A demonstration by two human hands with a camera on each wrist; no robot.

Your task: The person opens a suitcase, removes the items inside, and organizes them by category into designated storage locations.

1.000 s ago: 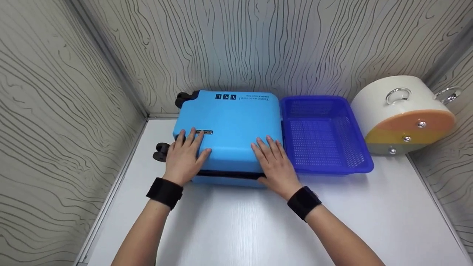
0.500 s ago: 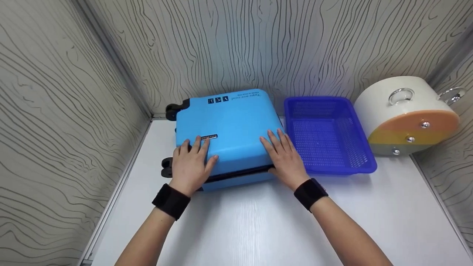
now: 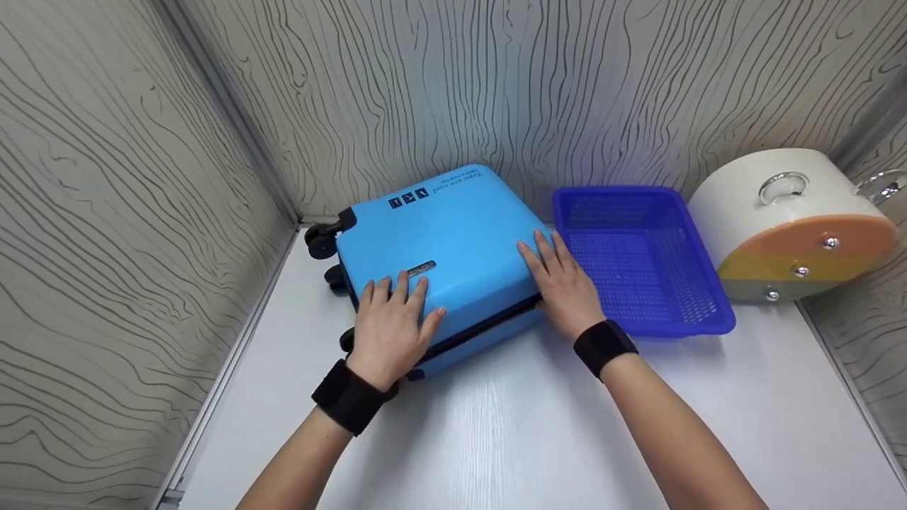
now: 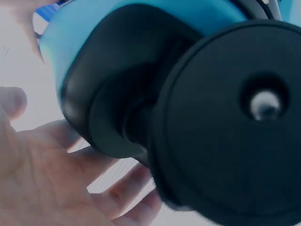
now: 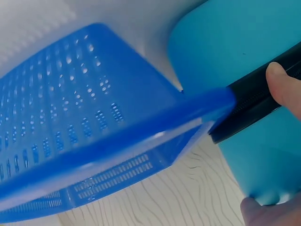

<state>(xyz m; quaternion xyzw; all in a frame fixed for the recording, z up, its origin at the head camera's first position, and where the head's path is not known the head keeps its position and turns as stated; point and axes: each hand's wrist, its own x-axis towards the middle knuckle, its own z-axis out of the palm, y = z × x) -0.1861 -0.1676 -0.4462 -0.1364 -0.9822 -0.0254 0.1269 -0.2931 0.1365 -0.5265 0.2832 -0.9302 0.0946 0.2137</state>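
A light blue hard-shell suitcase point(image 3: 453, 234) lies flat and turned at an angle, its black wheels point(image 3: 322, 244) toward the left. My left hand point(image 3: 390, 333) rests with spread fingers on its near left corner, just below a small dark label. In the left wrist view, a large black wheel point(image 4: 221, 127) covers much of the picture, with my left hand's fingers extended beside the corner. My right hand point(image 3: 567, 290) lies with straight fingers over the near right corner. Its thumb point(image 5: 284, 87) touches the black zipper band point(image 5: 254, 101) in the right wrist view.
A blue-purple perforated plastic basket point(image 3: 719, 322) stands right of the suitcase, close to the right hand. Farther right is a white round-topped drawer box point(image 3: 751, 188) with a striped front and metal handles. Wood-grain panels point(image 3: 453, 85) enclose the white tabletop point(image 3: 489, 453).
The suitcase has turned counterclockwise, its right end swinging back and its near left corner coming toward me. Both hands have moved with it, and a gap has opened beside the basket.
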